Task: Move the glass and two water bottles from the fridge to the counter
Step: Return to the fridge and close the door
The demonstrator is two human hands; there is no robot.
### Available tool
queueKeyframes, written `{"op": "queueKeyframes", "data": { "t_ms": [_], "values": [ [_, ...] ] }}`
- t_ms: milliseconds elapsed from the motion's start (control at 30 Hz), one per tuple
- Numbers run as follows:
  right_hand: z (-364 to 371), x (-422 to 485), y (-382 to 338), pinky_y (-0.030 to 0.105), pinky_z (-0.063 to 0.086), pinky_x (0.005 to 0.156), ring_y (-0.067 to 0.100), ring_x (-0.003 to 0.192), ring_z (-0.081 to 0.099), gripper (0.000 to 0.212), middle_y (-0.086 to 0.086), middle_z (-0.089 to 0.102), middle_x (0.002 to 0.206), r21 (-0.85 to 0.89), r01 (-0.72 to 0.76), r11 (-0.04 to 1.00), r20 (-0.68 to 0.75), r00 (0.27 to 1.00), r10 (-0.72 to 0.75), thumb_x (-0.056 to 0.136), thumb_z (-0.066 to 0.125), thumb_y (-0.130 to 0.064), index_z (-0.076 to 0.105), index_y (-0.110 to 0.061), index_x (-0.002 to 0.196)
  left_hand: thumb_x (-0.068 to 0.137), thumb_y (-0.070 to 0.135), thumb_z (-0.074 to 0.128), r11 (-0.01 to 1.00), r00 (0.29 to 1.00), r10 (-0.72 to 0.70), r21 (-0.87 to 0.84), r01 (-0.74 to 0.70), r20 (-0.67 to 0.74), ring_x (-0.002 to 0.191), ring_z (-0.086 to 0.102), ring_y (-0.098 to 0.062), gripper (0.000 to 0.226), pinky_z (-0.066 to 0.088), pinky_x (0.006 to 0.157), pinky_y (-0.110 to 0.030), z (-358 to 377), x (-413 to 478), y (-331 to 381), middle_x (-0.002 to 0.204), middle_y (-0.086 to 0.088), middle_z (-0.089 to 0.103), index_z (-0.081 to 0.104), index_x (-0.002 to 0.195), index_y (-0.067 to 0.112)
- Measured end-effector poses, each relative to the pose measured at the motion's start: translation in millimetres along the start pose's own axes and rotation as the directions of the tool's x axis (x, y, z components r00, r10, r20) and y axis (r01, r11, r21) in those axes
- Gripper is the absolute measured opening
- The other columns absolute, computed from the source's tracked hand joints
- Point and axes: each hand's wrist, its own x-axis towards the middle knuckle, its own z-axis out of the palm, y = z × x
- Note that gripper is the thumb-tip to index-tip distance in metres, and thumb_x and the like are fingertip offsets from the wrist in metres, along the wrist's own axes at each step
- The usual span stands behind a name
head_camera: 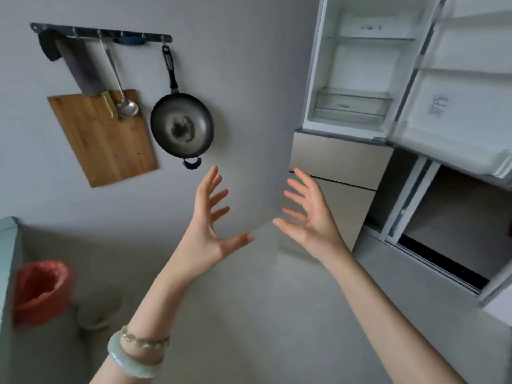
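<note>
Bin (41, 289): red, on the floor, lower left.
Board (110, 145): wooden, hanging on the wall.
Pan (182, 125): hanging just right of the board.
Left hand (207, 228): raised, grip released, fingers spread, holding nothing.
Right hand (310, 217): raised beside it, apart, grip released, fingers spread.
Fridge (357, 79): upper right, door (457, 106) open.
Glass, bottles: cannot tell where.

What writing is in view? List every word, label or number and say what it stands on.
Sticker on the open fridge door: lines of print, too blurred to read.
Mark on the fridge's back wall: too blurred to read.
Label on the fridge drawer: too small to read.
</note>
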Motion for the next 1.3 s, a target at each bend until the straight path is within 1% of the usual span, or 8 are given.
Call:
{"op": "queueKeyframes", "data": {
  "t_ms": [233,400,533,667,867,1067,1167,1300],
  "values": [
    [-89,42,21,0.031,0.047,0.102,0.001,0.128,0.047,0.088,-0.003,0.041,0.145,-0.069,0.023,0.997,-0.104,0.994,-0.030,0.066,0.075,-0.014,0.031,-0.041,0.138,0.059,0.039,0.080,0.995,0.995,0.068,-0.077,-0.062,0.069,0.135,0.036,0.003,0.116,0.040,0.104,-0.021,77,85,-15,0.154,0.008,0.021,0.007,0.149,0.041],
    [-148,67,37,0.033,0.048,0.102,0.002,0.129,0.046,0.085,-0.006,0.041,0.143,-0.125,0.033,0.992,-0.138,0.989,-0.050,0.069,0.075,-0.013,0.032,-0.049,0.133,0.059,0.039,0.081,0.991,0.991,0.092,-0.108,-0.081,0.102,0.135,0.036,0.002,0.117,0.040,0.104,-0.021,128,133,-26,0.155,0.008,0.020,0.006,0.149,0.041],
    [-184,82,49,0.032,0.047,0.102,0.003,0.129,0.046,0.087,-0.006,0.041,0.143,-0.138,0.012,0.990,-0.185,0.982,-0.038,0.072,0.077,-0.008,0.031,-0.045,0.136,0.062,0.029,0.083,0.991,0.985,0.093,-0.112,-0.077,0.146,0.135,0.035,0.003,0.118,0.039,0.105,-0.021,161,166,-34,0.155,0.008,0.020,0.005,0.150,0.040],
    [-214,95,64,0.029,0.047,0.102,0.004,0.130,0.045,0.087,-0.005,0.041,0.144,-0.150,-0.027,0.988,-0.241,0.971,-0.011,0.077,0.075,0.001,0.030,-0.038,0.140,0.059,0.040,0.082,0.987,0.975,0.112,-0.133,-0.087,0.193,0.135,0.035,0.001,0.116,0.039,0.103,-0.018,192,200,-44,0.154,0.009,0.021,0.006,0.147,0.044],
    [-258,122,94,0.031,0.047,0.102,0.005,0.129,0.045,0.088,-0.002,0.040,0.146,-0.186,-0.082,0.979,-0.345,0.938,0.013,0.076,0.075,0.002,0.031,-0.041,0.139,0.058,0.040,0.080,0.983,0.956,0.128,-0.164,-0.087,0.264,0.134,0.036,0.001,0.113,0.039,0.102,-0.018,239,249,-70,0.153,0.009,0.022,0.007,0.143,0.050],
    [-308,166,121,0.036,0.047,0.104,0.004,0.129,0.046,0.089,-0.009,0.042,0.144,-0.257,-0.117,0.959,-0.447,0.895,-0.010,0.076,0.077,-0.003,0.031,-0.045,0.139,0.061,0.025,0.081,0.973,0.927,0.180,-0.196,-0.120,0.328,0.136,0.036,-0.004,0.113,0.039,0.105,-0.022,286,323,-93,0.153,0.007,0.022,0.007,0.145,0.045],
    [-332,192,125,0.033,0.046,0.104,0.004,0.130,0.045,0.088,-0.013,0.042,0.141,-0.267,-0.141,0.953,-0.489,0.873,-0.007,0.076,0.077,-0.004,0.030,-0.043,0.140,0.062,0.023,0.083,0.968,0.906,0.211,-0.209,-0.141,0.367,0.137,0.035,-0.007,0.117,0.039,0.106,-0.025,309,367,-101,0.154,0.006,0.021,0.005,0.148,0.040],
    [-364,215,128,0.019,0.047,0.097,0.003,0.129,0.044,0.087,-0.008,0.042,0.143,-0.303,-0.162,0.939,-0.567,0.823,-0.041,0.078,0.075,-0.002,0.030,-0.036,0.144,0.068,0.009,0.084,0.953,0.863,0.270,-0.248,-0.176,0.427,0.137,0.034,-0.009,0.118,0.037,0.108,-0.025,345,422,-110,0.155,0.007,0.020,0.005,0.152,0.033]
  ]
}}
